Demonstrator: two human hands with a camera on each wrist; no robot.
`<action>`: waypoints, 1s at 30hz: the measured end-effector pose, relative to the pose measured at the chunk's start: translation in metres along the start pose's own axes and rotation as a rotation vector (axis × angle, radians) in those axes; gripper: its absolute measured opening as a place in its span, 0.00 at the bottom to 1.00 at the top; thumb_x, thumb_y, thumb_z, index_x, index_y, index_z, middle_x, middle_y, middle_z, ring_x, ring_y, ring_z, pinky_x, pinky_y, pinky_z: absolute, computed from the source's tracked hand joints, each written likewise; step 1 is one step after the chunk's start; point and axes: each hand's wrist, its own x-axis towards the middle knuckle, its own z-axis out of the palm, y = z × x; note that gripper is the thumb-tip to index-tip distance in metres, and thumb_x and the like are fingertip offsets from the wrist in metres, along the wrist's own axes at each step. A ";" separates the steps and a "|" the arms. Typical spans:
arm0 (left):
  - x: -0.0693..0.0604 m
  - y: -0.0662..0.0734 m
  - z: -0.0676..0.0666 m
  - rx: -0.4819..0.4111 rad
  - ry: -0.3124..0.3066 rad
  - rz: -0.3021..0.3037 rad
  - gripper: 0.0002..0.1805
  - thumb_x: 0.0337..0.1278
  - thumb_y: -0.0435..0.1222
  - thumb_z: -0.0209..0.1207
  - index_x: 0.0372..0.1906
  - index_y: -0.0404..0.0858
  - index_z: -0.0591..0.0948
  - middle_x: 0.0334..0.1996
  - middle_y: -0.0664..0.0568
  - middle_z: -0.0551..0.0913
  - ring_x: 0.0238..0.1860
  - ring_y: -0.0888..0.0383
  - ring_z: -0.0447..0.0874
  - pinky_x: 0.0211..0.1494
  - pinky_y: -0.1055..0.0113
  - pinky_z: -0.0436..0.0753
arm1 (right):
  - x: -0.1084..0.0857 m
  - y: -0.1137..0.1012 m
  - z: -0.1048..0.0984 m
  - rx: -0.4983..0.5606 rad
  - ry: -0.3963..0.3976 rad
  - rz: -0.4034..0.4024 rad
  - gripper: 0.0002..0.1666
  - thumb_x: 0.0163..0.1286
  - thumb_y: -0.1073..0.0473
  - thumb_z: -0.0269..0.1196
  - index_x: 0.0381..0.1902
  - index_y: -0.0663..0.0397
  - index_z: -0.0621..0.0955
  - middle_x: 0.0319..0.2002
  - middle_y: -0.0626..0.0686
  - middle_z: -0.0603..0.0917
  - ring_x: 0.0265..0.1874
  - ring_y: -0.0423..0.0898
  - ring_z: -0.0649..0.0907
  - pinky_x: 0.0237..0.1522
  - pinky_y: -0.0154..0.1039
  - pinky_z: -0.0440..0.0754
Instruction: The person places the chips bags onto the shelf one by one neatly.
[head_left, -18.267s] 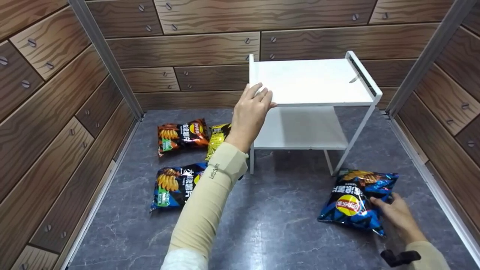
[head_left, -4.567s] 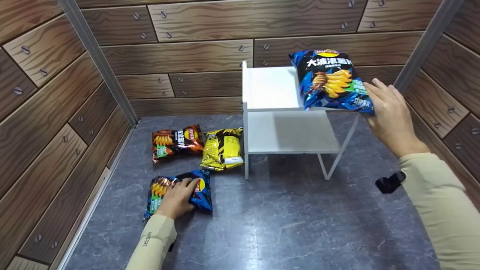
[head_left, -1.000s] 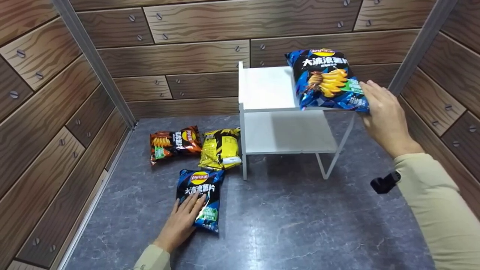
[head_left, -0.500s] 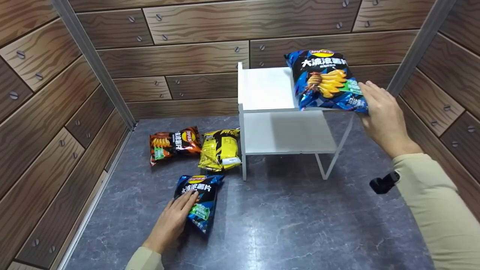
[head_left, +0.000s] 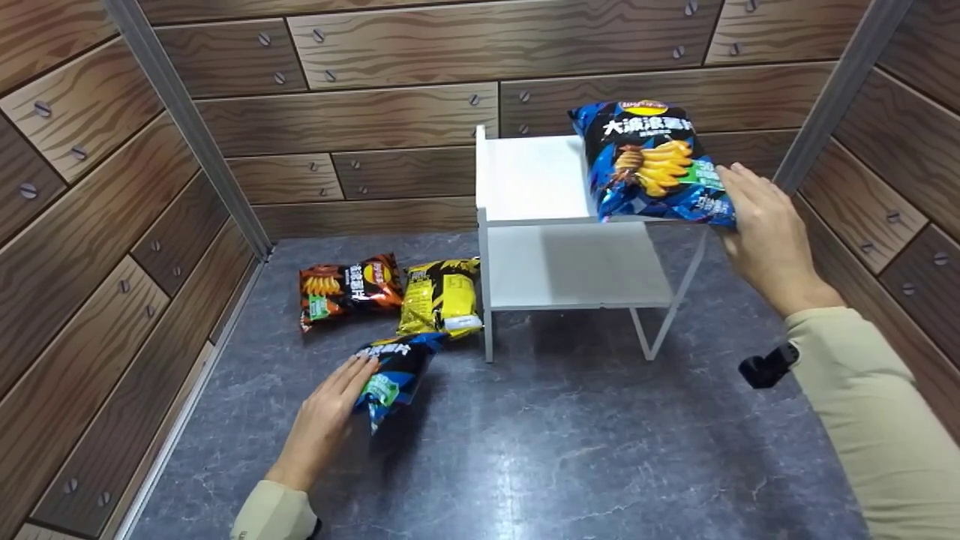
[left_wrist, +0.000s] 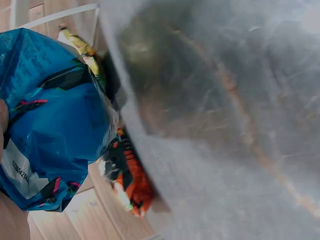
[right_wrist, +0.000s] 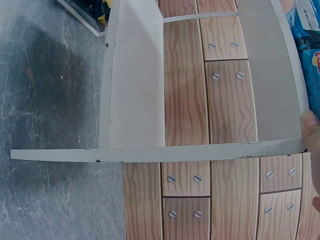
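My left hand (head_left: 319,427) grips a blue-and-black bag of potato chips (head_left: 394,375), tilted with its near end raised off the floor. The left wrist view shows that bag's plain blue back (left_wrist: 60,115) close up. Another blue chip bag (head_left: 652,157) lies on the top board of a white two-tier shelf (head_left: 536,176). My right hand (head_left: 769,236) grips the shelf's front right corner, beside this bag's lower end. In the right wrist view, its thumb (right_wrist: 311,131) sits against the top board's edge near the bag. The fingers' undersides are hidden.
An orange-and-black chip bag (head_left: 351,289) and a yellow one (head_left: 441,298) lie on the grey floor left of the shelf, the yellow against its left leg. The lower board (head_left: 577,266) sits under the top one. Wood-patterned walls (head_left: 375,116) enclose three sides.
My left hand first rested on the blue bag lying sideways, then turned it lengthwise and tilted it up. Much earlier, the other blue bag was on the floor; it now lies on the shelf.
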 end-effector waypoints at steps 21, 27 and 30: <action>0.073 -0.003 -0.043 -0.014 0.264 -0.063 0.37 0.50 0.16 0.62 0.69 0.34 0.72 0.65 0.38 0.77 0.65 0.40 0.76 0.62 0.45 0.79 | 0.000 0.002 0.000 -0.007 0.012 -0.018 0.40 0.53 0.78 0.62 0.68 0.67 0.71 0.64 0.67 0.76 0.68 0.61 0.73 0.74 0.56 0.64; 0.104 0.004 -0.063 0.015 0.305 -0.058 0.33 0.56 0.17 0.59 0.69 0.36 0.73 0.65 0.39 0.77 0.66 0.42 0.76 0.62 0.45 0.80 | 0.000 0.000 0.000 -0.014 -0.002 -0.001 0.40 0.55 0.78 0.62 0.68 0.66 0.71 0.65 0.67 0.76 0.68 0.61 0.72 0.74 0.56 0.63; 0.118 0.010 -0.071 0.044 0.306 -0.040 0.33 0.56 0.18 0.60 0.69 0.36 0.72 0.65 0.39 0.77 0.66 0.42 0.75 0.62 0.45 0.80 | 0.000 0.000 0.000 -0.018 -0.005 0.004 0.39 0.56 0.78 0.62 0.69 0.66 0.70 0.65 0.67 0.75 0.68 0.61 0.72 0.74 0.56 0.63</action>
